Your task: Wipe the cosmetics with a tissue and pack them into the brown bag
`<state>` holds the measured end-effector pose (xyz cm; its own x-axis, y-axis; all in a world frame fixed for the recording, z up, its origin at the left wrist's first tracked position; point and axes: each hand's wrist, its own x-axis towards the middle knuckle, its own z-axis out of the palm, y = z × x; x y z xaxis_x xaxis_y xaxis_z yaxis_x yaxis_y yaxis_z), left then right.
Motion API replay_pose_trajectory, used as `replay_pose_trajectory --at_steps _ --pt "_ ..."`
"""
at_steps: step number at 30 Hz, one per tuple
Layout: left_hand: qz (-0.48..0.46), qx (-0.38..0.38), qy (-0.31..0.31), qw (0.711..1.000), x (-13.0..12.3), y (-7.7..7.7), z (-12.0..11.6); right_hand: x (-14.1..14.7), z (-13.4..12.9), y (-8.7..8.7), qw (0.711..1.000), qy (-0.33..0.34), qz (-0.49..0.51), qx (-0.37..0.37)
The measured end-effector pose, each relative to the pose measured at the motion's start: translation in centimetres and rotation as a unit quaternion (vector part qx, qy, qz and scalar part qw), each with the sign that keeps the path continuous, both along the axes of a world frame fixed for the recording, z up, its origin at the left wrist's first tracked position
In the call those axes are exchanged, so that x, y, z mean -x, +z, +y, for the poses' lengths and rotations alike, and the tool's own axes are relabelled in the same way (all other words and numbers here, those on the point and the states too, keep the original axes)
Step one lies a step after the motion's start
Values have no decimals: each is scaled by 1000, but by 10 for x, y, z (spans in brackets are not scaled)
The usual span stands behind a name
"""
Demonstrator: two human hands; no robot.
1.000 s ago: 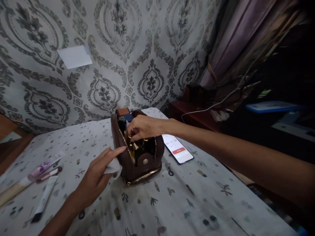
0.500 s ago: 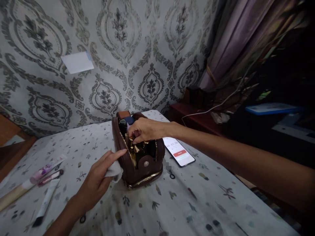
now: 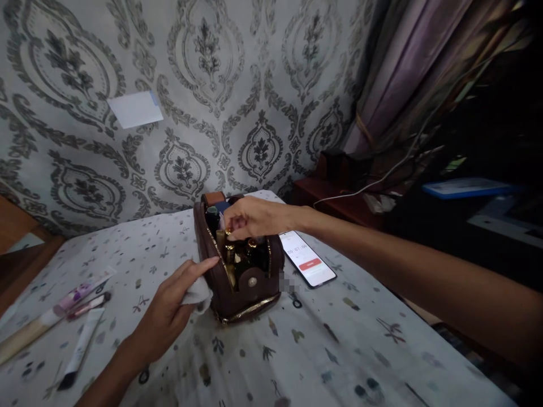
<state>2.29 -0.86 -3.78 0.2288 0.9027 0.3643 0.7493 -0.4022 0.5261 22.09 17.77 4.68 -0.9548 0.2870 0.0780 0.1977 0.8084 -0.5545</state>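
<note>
A dark brown zippered bag (image 3: 244, 302) stands open on the patterned cloth, with several gold-capped items (image 3: 251, 243) inside it. Reaching into its opening from the right, my right hand (image 3: 244, 219) has its fingers curled together beside the gold caps; what they pinch, if anything, is hidden. My left hand (image 3: 176, 299) is at the bag's left side, its index finger against the rim near the zipper. A crumpled white cloth (image 3: 198, 295) is held beneath that finger, in the left hand's grip.
A lit phone (image 3: 311, 263) lies right of the bag. Tubes, including a white tube (image 3: 82, 347), a purple-topped tube (image 3: 74, 297) and a brush (image 3: 91, 305), lie at left. Behind stands a patterned wall (image 3: 212, 141); a white cable (image 3: 377, 183) runs at right.
My right hand has shifted slightly within the bag's opening, and more of the gold caps now shows. My left hand and the bag are nearly unchanged.
</note>
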Motion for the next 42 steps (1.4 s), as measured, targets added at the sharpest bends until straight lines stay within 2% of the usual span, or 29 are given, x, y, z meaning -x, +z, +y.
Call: replay_pose_trajectory --at_steps 4,7,16,24,36,42 --pt "-3 -2 5 1000 -1 -1 0 -3 0 7 996 -48 -8 -75" --pt "-3 -6 13 1000 0 -2 0 -2 0 4 994 -49 -21 -96" --pt "38 4 10 999 4 -2 -1 -2 1 -1 993 -63 -33 -90" --pt "-2 -1 -10 1000 1 -1 -1 -4 0 -4 994 -54 -24 -89" --pt "23 -8 -11 1000 1 0 -1 -4 -3 -7 994 -30 2 -106" --pt "22 -5 -13 1000 1 1 -1 -2 -2 -15 996 -11 42 -72"
